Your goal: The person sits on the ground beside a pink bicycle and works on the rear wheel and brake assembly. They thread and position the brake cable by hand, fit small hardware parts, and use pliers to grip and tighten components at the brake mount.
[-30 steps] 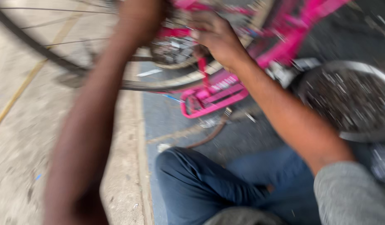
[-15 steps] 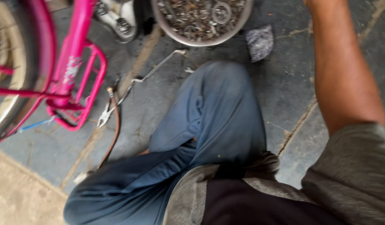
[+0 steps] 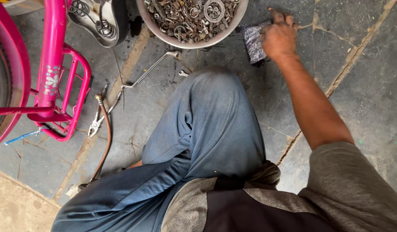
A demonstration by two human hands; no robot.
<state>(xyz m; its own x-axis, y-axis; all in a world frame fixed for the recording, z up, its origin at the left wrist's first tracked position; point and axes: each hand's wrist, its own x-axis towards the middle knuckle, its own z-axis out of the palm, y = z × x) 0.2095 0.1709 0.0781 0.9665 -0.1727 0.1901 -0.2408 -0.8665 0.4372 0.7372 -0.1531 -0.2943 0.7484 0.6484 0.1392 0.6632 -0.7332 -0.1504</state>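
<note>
We see right hand [image 3: 279, 38] grip clenched on grey rag [image 3: 253, 41], rag on stone floor [image 3: 361, 99] beside metal bowl [image 3: 233, 23] of nuts.

1. We're on a grey stone floor [image 3: 370, 99], cracked joints.
2. Bowl [image 3: 164, 36] of metal scrap sits at top, rag [image 3: 253, 41] just beside it.
3. Pliers [image 3: 96, 122], hose [image 3: 105, 141], bent rod [image 3: 151, 71] lie near the pink bike [image 3: 52, 64].

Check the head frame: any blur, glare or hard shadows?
Head view: sharp overall, no motion blur on the right hand at the grey rag; light soft and even, shadows faint; slight sheen on the pink frame; bowl cropped at the top edge.
</note>
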